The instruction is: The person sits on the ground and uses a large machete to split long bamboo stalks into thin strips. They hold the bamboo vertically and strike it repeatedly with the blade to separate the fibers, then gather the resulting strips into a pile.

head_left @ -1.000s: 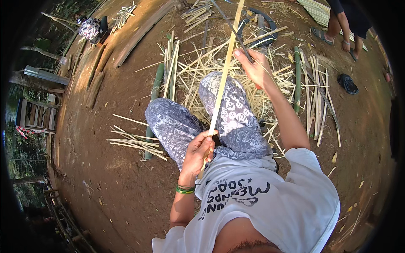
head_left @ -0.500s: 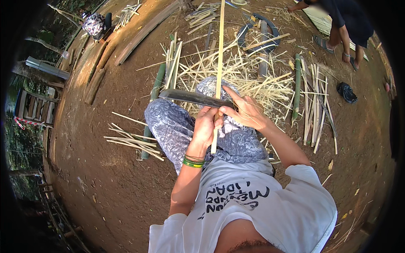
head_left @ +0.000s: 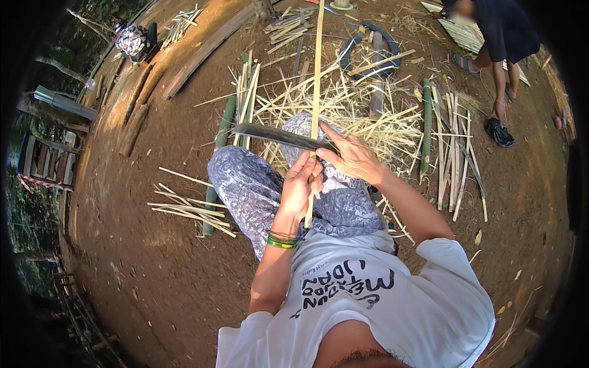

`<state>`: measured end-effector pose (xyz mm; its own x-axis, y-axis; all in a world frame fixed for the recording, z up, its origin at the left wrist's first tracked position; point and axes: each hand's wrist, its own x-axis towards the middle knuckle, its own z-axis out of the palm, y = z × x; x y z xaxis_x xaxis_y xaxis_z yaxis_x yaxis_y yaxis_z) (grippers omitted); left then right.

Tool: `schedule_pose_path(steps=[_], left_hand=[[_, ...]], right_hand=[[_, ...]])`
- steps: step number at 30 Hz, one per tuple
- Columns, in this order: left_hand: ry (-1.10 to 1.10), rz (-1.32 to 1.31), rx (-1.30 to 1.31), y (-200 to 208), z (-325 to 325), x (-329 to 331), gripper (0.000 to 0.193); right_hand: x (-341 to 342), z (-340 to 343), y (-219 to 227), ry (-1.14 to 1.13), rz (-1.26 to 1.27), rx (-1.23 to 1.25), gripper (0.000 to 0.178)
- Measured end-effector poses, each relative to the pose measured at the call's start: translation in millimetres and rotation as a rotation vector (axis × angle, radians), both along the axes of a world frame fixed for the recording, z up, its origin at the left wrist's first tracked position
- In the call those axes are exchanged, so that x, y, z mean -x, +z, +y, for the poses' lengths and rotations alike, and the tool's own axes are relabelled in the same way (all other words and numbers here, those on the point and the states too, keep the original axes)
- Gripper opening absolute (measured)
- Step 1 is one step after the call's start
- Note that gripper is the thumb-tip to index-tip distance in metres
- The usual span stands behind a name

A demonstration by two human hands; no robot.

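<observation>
A long, pale bamboo strip (head_left: 317, 80) runs upright from my lap to beyond the scrap pile. My left hand (head_left: 299, 184) is closed around its lower part, over my thigh. In my right hand (head_left: 354, 158) is a dark-bladed machete (head_left: 270, 133); its grip is mostly hidden by my fingers. The blade lies across the strip, just above my left fingers, its tip pointing left. My right index finger stretches along the strip's right side, and the right thumb lies near the blade.
Shavings (head_left: 350, 126) heap beyond my knees, between two green bamboo poles (head_left: 427, 129). Split strips lie in bundles left (head_left: 193, 205) and right (head_left: 454, 153). A black ring (head_left: 392, 46) lies farther off. At the upper right a person (head_left: 506, 37) bends toward a black plastic bag (head_left: 499, 133); another person (head_left: 134, 42) sits far left.
The person at the upper right has lowered a hand to the black bag. My hands keep their hold on machete and strip; the blade has turned slightly and looks narrower.
</observation>
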<state>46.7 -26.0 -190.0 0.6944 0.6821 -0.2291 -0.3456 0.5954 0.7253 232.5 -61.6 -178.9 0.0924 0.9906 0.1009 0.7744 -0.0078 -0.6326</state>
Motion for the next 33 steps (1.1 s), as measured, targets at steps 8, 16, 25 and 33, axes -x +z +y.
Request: schedule_pose_path(steps=[8, 16, 25, 33], left_hand=[[0.029, 0.087, -0.058, -4.2, 4.1, -2.1, 0.045], [0.039, 0.051, -0.028, -2.0, -7.2, 6.9, 0.042], [0.041, 0.123, -0.041, 6.6, -19.7, 25.2, 0.025], [0.021, 0.152, -0.092, 22.6, -38.7, 47.0, 0.025]], right_hand=[[4.9, -13.2, 8.9, 0.003, -0.098, 0.157, 0.1], [10.7, -16.4, 5.0, -0.041, -0.2, 0.179, 0.104], [21.9, -18.4, -1.9, -0.025, -0.316, 0.105, 0.108], [13.9, -16.3, -20.9, -0.082, -0.291, -0.018, 0.099]])
